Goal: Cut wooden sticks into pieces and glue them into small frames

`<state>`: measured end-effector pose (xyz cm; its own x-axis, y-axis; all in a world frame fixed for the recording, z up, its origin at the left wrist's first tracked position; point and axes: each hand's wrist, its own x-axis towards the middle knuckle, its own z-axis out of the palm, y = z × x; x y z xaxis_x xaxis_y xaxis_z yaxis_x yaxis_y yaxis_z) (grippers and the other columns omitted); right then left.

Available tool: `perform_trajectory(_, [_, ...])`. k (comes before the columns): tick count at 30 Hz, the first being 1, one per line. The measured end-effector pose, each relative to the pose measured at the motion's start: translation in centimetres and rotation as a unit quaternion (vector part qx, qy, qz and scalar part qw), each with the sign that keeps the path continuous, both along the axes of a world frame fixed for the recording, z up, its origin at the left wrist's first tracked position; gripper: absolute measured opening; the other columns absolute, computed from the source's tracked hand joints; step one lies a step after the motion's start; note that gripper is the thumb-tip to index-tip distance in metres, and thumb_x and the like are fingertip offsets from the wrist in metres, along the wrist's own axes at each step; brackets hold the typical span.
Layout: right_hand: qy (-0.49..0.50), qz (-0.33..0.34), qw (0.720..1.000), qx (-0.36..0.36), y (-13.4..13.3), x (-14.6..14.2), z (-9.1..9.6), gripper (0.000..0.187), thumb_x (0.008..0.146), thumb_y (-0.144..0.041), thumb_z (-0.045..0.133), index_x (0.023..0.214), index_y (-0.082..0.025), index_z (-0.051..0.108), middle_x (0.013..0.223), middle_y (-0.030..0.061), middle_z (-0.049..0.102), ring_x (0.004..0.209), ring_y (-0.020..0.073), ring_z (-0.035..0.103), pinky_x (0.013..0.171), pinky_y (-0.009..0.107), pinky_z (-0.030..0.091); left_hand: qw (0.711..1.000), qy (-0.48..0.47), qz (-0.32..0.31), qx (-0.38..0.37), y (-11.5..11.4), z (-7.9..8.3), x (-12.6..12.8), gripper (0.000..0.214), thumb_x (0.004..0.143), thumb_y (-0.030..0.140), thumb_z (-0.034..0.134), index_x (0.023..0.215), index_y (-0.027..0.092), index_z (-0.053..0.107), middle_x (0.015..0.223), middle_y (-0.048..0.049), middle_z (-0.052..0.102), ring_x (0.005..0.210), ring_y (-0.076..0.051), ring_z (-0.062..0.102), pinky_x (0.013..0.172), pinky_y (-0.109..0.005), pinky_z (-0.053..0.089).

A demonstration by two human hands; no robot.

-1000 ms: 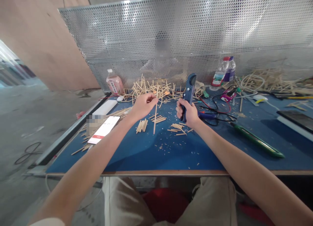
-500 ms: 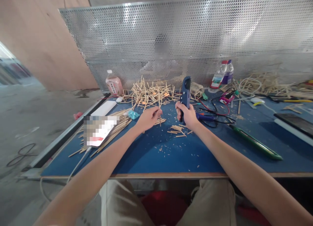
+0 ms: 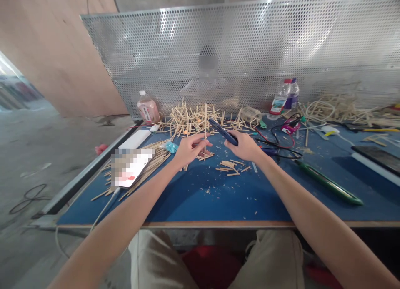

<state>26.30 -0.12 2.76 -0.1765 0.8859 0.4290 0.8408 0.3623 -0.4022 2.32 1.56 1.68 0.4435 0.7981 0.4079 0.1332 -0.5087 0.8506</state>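
Held upright between the fingertips of my left hand [image 3: 192, 149] is a thin wooden stick [image 3: 205, 120]. My right hand [image 3: 243, 145] is wrapped round a long dark blue hand tool [image 3: 222, 131], its kind not clear, which slants up and left with its tip near the stick. Tool and stick look close but apart. Short cut wooden pieces [image 3: 229, 167] lie on the blue table top [image 3: 200, 205] below and between my hands. A few more short sticks [image 3: 204, 157] rest beneath my left fingers.
Behind my hands is a tangled heap of sticks [image 3: 187, 118] before a perforated metal panel [image 3: 175, 51]. A phone [image 3: 137, 170] lies on long sticks at left. Bottles [image 3: 278, 101], cables [image 3: 281, 145], a green tool-like object [image 3: 331, 182] and another phone [image 3: 375, 157] are at right.
The blue tool has tipped from upright to slanting left, towards the stick. More of the stick now stands above my left hand. The view has shifted slightly.
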Motion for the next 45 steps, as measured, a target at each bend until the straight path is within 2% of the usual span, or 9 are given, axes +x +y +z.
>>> perform_trajectory(2, [-0.025, 0.004, 1.0, -0.01, -0.1, 0.1, 0.1, 0.033, 0.084, -0.039, 0.055, 0.111, -0.023, 0.066, 0.091, 0.007, 0.072, 0.078, 0.0237, 0.063, 0.07, 0.036, 0.044, 1.0, 0.005, 0.007, 0.016, 0.1, 0.0, -0.1, 0.043, 0.092, 0.043, 0.058, 0.125, 0.017, 0.064, 0.093, -0.0093, 0.075, 0.066, -0.015, 0.071, 0.064, -0.029, 0.059])
perform_trajectory(5, [-0.043, 0.012, 0.999, -0.01, -0.4, -0.1, 0.3, 0.035, 0.083, -0.042, 0.057, 0.111, -0.023, 0.068, 0.095, 0.0069, 0.072, 0.08, 0.023, 0.063, 0.072, 0.037, 0.044, 0.999, 0.022, 0.024, 0.023, 0.2, 0.0, -0.3, 0.04, 0.091, 0.045, 0.058, 0.117, 0.016, 0.068, 0.09, -0.0091, 0.075, 0.057, -0.012, 0.065, 0.056, -0.026, 0.055])
perform_trajectory(9, [-0.069, 0.016, 0.997, -0.032, -1.0, -0.6, 0.7, 0.031, 0.084, -0.046, 0.056, 0.1, -0.026, 0.074, 0.085, 0.0037, 0.073, 0.072, 0.0206, 0.061, 0.065, 0.035, 0.041, 0.998, 0.04, 0.031, -0.024, 0.2, 0.4, -0.4, 0.036, 0.087, 0.047, 0.062, 0.102, 0.016, 0.072, 0.09, -0.0104, 0.075, 0.058, -0.014, 0.067, 0.05, -0.027, 0.052])
perform_trajectory(12, [-0.087, 0.001, 0.995, -0.044, -1.4, -0.9, 1.1, 0.029, 0.082, -0.045, 0.057, 0.09, -0.025, 0.076, 0.079, 0.0031, 0.072, 0.068, 0.0196, 0.059, 0.061, 0.034, 0.039, 0.996, 0.057, 0.009, -0.067, 0.4, 0.8, -0.6, 0.036, 0.085, 0.048, 0.065, 0.093, 0.015, 0.073, 0.087, -0.0117, 0.076, 0.062, -0.019, 0.071, 0.05, -0.029, 0.052])
perform_trajectory(19, [-0.077, -0.002, 0.996, -0.043, -1.3, -0.9, 1.2, 0.028, 0.079, -0.041, 0.058, 0.093, -0.026, 0.077, 0.077, 0.0028, 0.072, 0.068, 0.0191, 0.059, 0.061, 0.033, 0.038, 0.988, 0.096, -0.081, -0.093, 0.8, 1.4, -1.7, 0.036, 0.087, 0.044, 0.063, 0.111, 0.018, 0.071, 0.103, -0.0113, 0.076, 0.08, -0.02, 0.073, 0.061, -0.028, 0.056])
perform_trajectory(24, [-0.064, -0.014, 0.997, -0.042, -1.2, -0.8, 1.1, 0.03, 0.08, -0.043, 0.057, 0.091, -0.024, 0.077, 0.078, 0.005, 0.071, 0.068, 0.0193, 0.058, 0.062, 0.034, 0.039, 0.976, 0.113, -0.131, -0.136, 1.2, 1.3, -2.1, 0.041, 0.09, 0.046, 0.06, 0.119, 0.018, 0.069, 0.107, -0.012, 0.076, 0.082, -0.019, 0.074, 0.07, -0.029, 0.058])
perform_trajectory(30, [-0.056, 0.0, 0.997, -0.06, -1.1, -0.7, 0.9, 0.029, 0.08, -0.041, 0.056, 0.093, -0.024, 0.076, 0.077, 0.0059, 0.07, 0.072, 0.0217, 0.062, 0.063, 0.035, 0.042, 0.976, 0.085, -0.134, -0.149, 1.6, 0.6, -2.0, 0.043, 0.089, 0.044, 0.06, 0.124, 0.019, 0.067, 0.109, -0.0137, 0.075, 0.079, -0.02, 0.075, 0.071, -0.031, 0.06])
perform_trajectory(37, [-0.094, 0.007, 0.994, -0.06, -1.1, -1.1, 0.4, 0.031, 0.08, -0.045, 0.056, 0.096, -0.025, 0.074, 0.086, 0.0063, 0.073, 0.079, 0.025, 0.064, 0.067, 0.037, 0.044, 0.98, 0.067, -0.12, -0.141, 2.0, 0.0, -2.1, 0.034, 0.09, 0.042, 0.061, 0.115, 0.02, 0.067, 0.105, -0.0129, 0.076, 0.077, -0.019, 0.075, 0.067, -0.029, 0.06])
perform_trajectory(45, [-0.091, 0.015, 0.993, -0.075, -1.0, -1.2, 0.2, 0.036, 0.082, -0.049, 0.054, 0.102, -0.024, 0.072, 0.095, 0.007, 0.074, 0.085, 0.026, 0.065, 0.069, 0.038, 0.044, 0.978, 0.079, -0.134, -0.136, 1.6, 0.5, -2.2, 0.033, 0.089, 0.041, 0.062, 0.113, 0.02, 0.069, 0.108, -0.0138, 0.075, 0.078, -0.02, 0.076, 0.068, -0.03, 0.061])
